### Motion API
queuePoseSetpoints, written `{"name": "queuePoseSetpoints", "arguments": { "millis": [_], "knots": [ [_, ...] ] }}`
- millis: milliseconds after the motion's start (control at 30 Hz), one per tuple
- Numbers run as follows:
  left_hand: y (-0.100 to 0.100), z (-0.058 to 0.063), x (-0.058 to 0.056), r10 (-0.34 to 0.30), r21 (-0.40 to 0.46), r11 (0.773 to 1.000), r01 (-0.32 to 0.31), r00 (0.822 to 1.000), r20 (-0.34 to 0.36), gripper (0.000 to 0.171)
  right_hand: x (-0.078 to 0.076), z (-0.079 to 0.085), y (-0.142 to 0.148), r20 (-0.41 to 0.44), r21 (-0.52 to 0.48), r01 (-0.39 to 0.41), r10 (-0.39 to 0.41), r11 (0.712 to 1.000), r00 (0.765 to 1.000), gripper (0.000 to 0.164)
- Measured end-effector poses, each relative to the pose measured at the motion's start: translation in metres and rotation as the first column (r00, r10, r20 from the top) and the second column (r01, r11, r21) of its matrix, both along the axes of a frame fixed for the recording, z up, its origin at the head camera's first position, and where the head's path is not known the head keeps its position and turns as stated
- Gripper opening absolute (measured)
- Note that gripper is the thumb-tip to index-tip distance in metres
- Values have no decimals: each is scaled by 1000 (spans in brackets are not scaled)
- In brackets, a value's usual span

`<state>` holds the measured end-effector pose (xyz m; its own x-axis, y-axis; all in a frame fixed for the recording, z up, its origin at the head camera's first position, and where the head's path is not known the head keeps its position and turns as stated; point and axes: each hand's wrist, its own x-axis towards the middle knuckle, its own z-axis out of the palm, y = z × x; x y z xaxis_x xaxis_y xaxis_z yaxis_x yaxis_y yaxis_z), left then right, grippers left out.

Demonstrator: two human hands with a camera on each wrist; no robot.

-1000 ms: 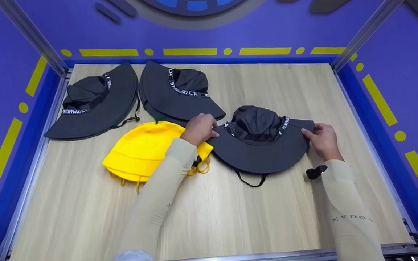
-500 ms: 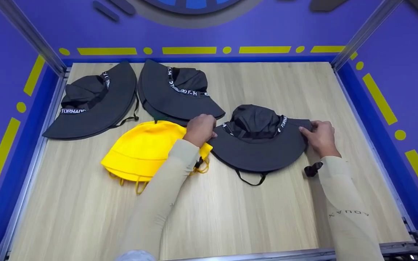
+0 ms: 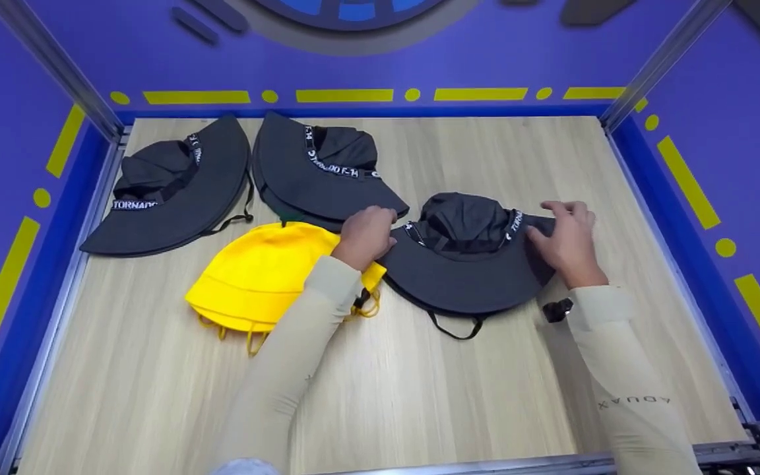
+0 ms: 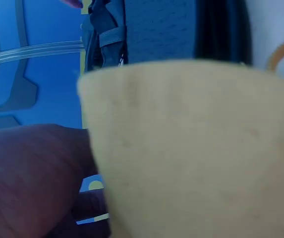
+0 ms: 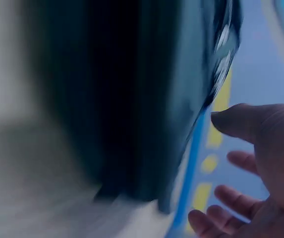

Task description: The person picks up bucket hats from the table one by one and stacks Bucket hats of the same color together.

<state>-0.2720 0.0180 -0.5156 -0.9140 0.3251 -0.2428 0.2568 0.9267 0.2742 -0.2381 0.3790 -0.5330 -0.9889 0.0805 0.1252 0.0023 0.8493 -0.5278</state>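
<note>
A dark grey wide-brimmed sun hat [image 3: 469,284] lies folded right of the table's middle, its crumpled crown toward the back and a black chin cord showing in front. At the left end of its brim, my left hand [image 3: 367,236] grips the edge; the fingertips are partly hidden. My right hand [image 3: 568,241] is over the brim's right end, fingers spread and holding nothing. The right wrist view shows that hand [image 5: 265,173] beside the hat's blurred brim [image 5: 127,99]. A yellow bucket hat [image 3: 254,280] with yellow cords lies just left of and partly under my left forearm.
Two more folded dark sun hats lie at the back: one at the left [image 3: 175,221], one nearer the middle [image 3: 301,178]. The wooden tabletop [image 3: 446,409] is bounded by blue walls [image 3: 472,59] and metal rails on its sides and back.
My right hand has let go of the brim's right end, opened its fingers and shifted slightly left and up. My left hand stays on the left end; the hats lie nearly unchanged.
</note>
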Motion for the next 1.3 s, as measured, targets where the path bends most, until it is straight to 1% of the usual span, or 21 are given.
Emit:
{"name": "queuePoseSetpoints", "arguments": {
  "millis": [33, 67, 100, 133, 167, 233, 300, 367, 467, 533, 567, 633, 767, 900, 967, 1033, 1100, 1167, 1233, 1300],
  "knots": [
    [1, 1, -1, -3, 2, 1000, 3, 1000, -9, 40, 1, 2, -9, -51, -3, -61, 61, 998, 997, 49],
    [1, 2, -2, -7, 6, 1000, 7, 1000, -19, 39, 2, 3, -19, -90, 2, -128, 128, 992, 988, 45],
    [2, 3, -3, -12, 8, 1000, 12, 1000, -27, 39, 4, 6, -29, -113, 11, -199, 199, 980, 973, 43],
    [3, 5, -4, -13, 10, 1000, 14, 999, -36, 37, 6, 8, -40, -113, 21, -267, 268, 963, 957, 41],
    [3, 6, -6, -16, 12, 1000, 16, 999, -44, 35, 9, 11, -50, -95, 36, -328, 330, 944, 939, 41],
    [5, 9, -10, -17, 12, 1000, 18, 998, -55, 32, 16, 15, -71, -19, 69, -422, 424, 904, 905, 45],
    [6, 13, -13, -15, 6, 1000, 15, 998, -58, 30, 23, 18, -88, 85, 107, -475, 468, 873, 879, 54],
    [7, 15, -17, -12, -2, 1000, 12, 998, -54, 29, 29, 17, -102, 199, 140, -499, 470, 855, 860, 66],
    [7, 16, -21, -17, -14, 1000, 17, 999, -40, 31, 35, 13, -114, 344, 183, -501, 422, 846, 839, 82],
    [6, 16, -23, -24, -20, 1000, 23, 999, -33, 33, 37, 9, -117, 410, 197, -495, 388, 846, 826, 90],
    [5, 15, -24, -25, -20, 1000, 24, 999, -33, 34, 37, 6, -118, 429, 202, -492, 375, 847, 822, 92],
    [3, 13, -26, -23, -22, 1000, 22, 999, -29, 37, 36, 2, -118, 450, 211, -490, 361, 846, 817, 96],
    [-1, 8, -30, -25, -38, 999, 25, 1000, -12, 38, 32, -2, -117, 474, 200, -493, 357, 847, 805, 98],
    [-1, 6, -37, -63, -30, 997, 64, 998, 27, 38, 28, -1, -115, 494, 201, -492, 346, 847, 798, 99],
    [1, 6, -42, -82, -17, 996, 83, 996, 35, 41, 27, -1, -114, 499, 206, -487, 337, 848, 798, 100],
    [3, 6, -46, -86, -20, 996, 87, 996, 29, 46, 27, 0, -113, 501, 208, -483, 331, 851, 800, 100],
    [5, 6, -49, -73, -34, 997, 74, 997, 19, 53, 26, -1, -113, 498, 204, -482, 334, 852, 800, 100],
    [6, 5, -50, -45, -54, 997, 46, 999, 16, 59, 26, -1, -114, 492, 195, -483, 341, 854, 801, 100],
    [6, 3, -51, -20, -77, 997, 23, 999, 28, 64, 27, -2, -115, 487, 190, -487, 349, 852, 801, 100],
    [5, 1, -52, -9, -93, 996, 13, 999, 47, 68, 27, -3, -117, 484, 189, -488, 351, 852, 802, 99]
  ]
}}
